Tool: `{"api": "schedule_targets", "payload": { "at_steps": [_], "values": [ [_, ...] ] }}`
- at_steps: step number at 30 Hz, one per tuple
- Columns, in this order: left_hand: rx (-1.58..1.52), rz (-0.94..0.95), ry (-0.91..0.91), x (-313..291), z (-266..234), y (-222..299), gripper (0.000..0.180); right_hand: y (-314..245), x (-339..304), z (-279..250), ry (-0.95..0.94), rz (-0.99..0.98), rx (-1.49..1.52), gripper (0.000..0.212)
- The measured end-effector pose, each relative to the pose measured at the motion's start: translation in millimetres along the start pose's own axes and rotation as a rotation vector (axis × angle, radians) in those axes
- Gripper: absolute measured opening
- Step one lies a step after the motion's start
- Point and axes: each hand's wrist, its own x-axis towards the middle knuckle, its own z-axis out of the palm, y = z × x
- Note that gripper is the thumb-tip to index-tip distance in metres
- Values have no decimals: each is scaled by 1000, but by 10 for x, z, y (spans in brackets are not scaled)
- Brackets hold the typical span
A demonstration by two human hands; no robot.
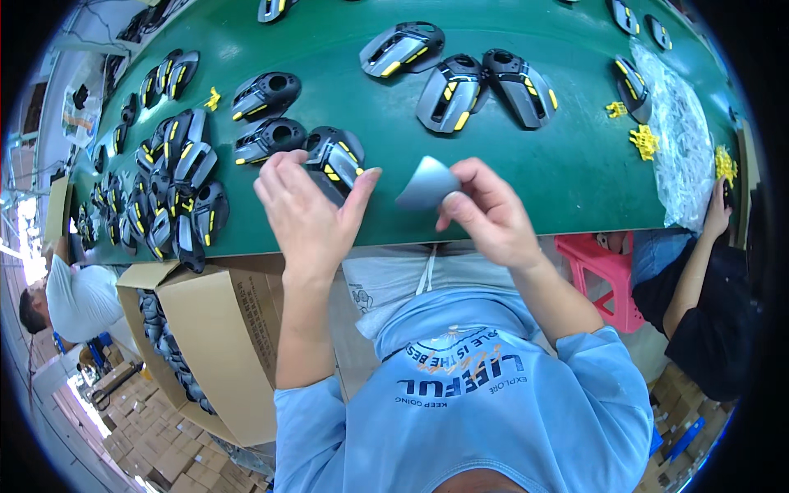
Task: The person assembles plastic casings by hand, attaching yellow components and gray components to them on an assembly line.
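Pinching a curved gray piece [426,183] b/w thumb & finger, free end to L, the R hand [493,215] is right of the black mouse shell [338,153], which lies long-ways just past the L hand [311,212], spread wide w/ no grip.

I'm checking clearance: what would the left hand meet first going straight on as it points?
Likely the black shell with yellow strips just beyond the left hand; depth is unclear.
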Motion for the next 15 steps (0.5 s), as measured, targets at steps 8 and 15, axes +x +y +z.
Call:
{"api": "schedule_targets", "payload": {
  "at_steps": [8, 15],
  "values": [
    [-307, 228, -312, -81, -33, -243, 77, -455, 572, -420, -464, -359, -603, 23],
    [-446, 265, -420, -120, 40, -338, 82, -364, 1251, 109, -840, -433, -976, 20]
  ]
}}
